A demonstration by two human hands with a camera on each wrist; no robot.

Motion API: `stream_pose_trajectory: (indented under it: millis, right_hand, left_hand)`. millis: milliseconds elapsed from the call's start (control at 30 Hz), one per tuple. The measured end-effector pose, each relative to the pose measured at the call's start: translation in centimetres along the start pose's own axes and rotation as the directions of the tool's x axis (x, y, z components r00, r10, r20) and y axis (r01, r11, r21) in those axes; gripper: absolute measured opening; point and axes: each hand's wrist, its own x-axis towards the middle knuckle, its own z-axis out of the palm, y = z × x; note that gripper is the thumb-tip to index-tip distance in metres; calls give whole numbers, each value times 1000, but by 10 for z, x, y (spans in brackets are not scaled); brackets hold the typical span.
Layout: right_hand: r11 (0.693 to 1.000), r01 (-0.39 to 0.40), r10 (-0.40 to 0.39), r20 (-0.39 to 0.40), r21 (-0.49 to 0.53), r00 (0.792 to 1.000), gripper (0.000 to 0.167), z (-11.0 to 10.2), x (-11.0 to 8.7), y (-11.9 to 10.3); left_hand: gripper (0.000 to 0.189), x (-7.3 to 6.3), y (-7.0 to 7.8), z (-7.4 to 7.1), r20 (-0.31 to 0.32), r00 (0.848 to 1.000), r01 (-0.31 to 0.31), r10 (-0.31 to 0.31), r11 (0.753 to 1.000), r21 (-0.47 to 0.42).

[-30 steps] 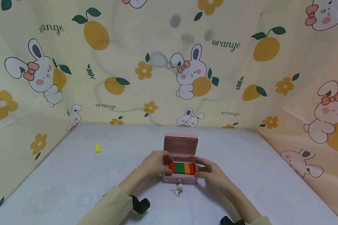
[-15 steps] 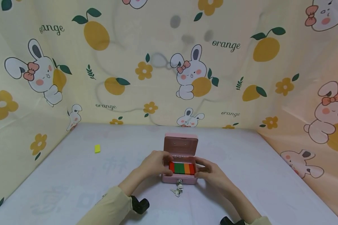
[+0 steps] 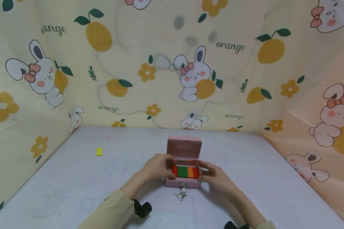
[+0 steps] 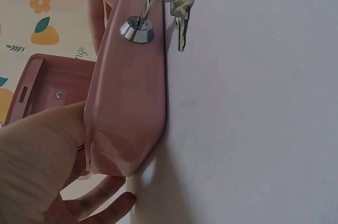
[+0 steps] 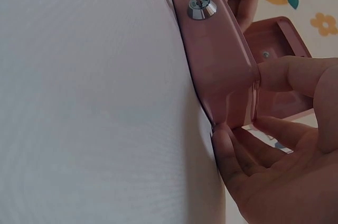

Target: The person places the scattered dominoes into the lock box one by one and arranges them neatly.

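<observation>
A pink cash box (image 3: 175, 183) stands on the table with its lid (image 3: 184, 150) raised. Several coloured blocks (image 3: 183, 171), red, green and orange, lie side by side inside. My left hand (image 3: 157, 167) holds the box's left side, thumb over the rim; the left wrist view shows other fingers (image 4: 108, 200) outside the wall. At the opposite side, my right hand (image 3: 216, 176) holds the right wall, thumb at the front rim and fingers (image 5: 227, 145) along the outside. From the front lock (image 4: 137, 31) hangs a ring with keys (image 4: 182, 10). The left hand hides part of the interior.
A small yellow block (image 3: 99, 151) lies apart on the white tabletop (image 3: 126, 136), toward the back left. Behind and at both sides rises a cloth (image 3: 232, 70) printed with rabbits and oranges. Black wrist devices (image 3: 142, 208) sit below the hands.
</observation>
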Motion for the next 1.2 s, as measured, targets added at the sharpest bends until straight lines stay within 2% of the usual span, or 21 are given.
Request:
stream_pose_trajectory:
  millis: [600, 967, 1200]
  right_hand:
    - [1000, 5, -6, -15, -17, 1000, 62, 1, 0, 0]
    - [1000, 6, -6, -14, -10, 1000, 63, 1, -1, 0]
    - [1000, 6, -6, -7, -11, 1000, 63, 0, -1, 0]
  left_hand:
    - [44, 0, -2, 1, -9, 1000, -12, 12, 1000, 1]
    - [39, 3, 0, 1, 19, 1000, -15, 15, 1000, -3]
    - [39, 2, 2, 1, 15, 1000, 6, -6, 1000, -18]
